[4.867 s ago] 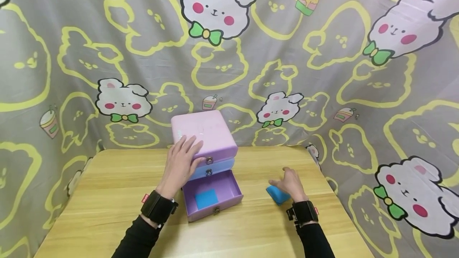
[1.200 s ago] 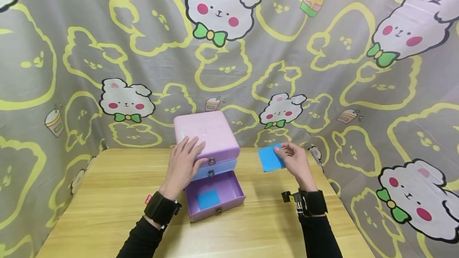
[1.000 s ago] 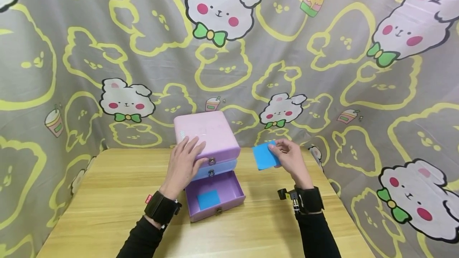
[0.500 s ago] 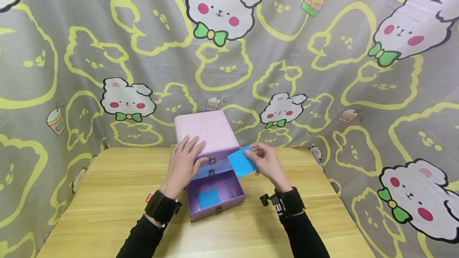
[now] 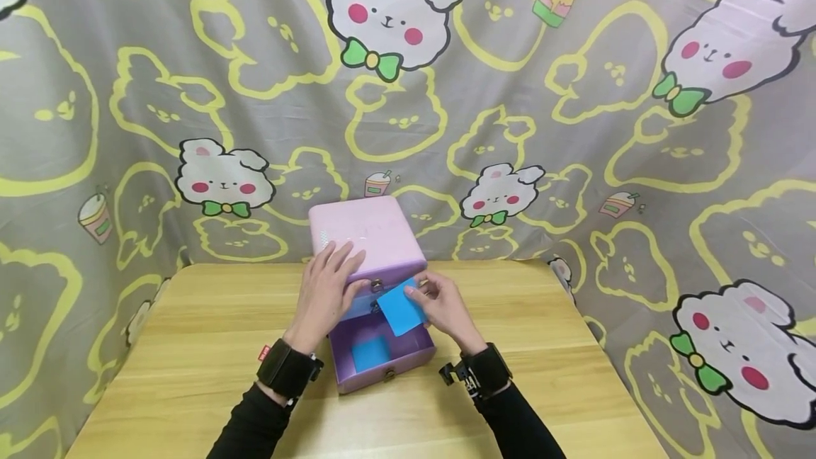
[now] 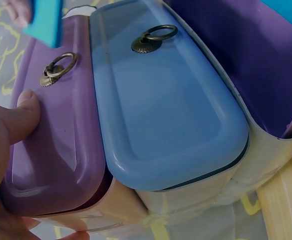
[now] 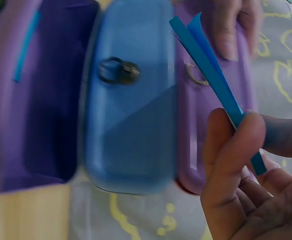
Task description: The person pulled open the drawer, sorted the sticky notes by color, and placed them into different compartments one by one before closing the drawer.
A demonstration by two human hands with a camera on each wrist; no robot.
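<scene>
My right hand (image 5: 446,309) pinches a blue sticky note pad (image 5: 400,309) between thumb and fingers, over the right part of the pulled-out purple bottom drawer (image 5: 357,380). In the right wrist view the pad (image 7: 213,75) is seen edge-on, one sheet lifting at its far end. Another blue paper square (image 5: 370,355) lies in that drawer. My left hand (image 5: 321,296) rests with spread fingers on the pink top of the small drawer cabinet (image 5: 363,225). Its thumb (image 6: 28,112) touches the purple front of the closed top drawer (image 6: 55,135).
The closed blue middle drawer (image 6: 171,100) has a metal ring pull (image 6: 158,35). Behind the wooden table (image 5: 217,331) hangs a grey curtain (image 5: 408,126) with rabbit prints; it also runs along both sides.
My right hand picked up the blue sticky note pad from the table at right, then carried it left to the open drawer. My left hand stays on the cabinet.
</scene>
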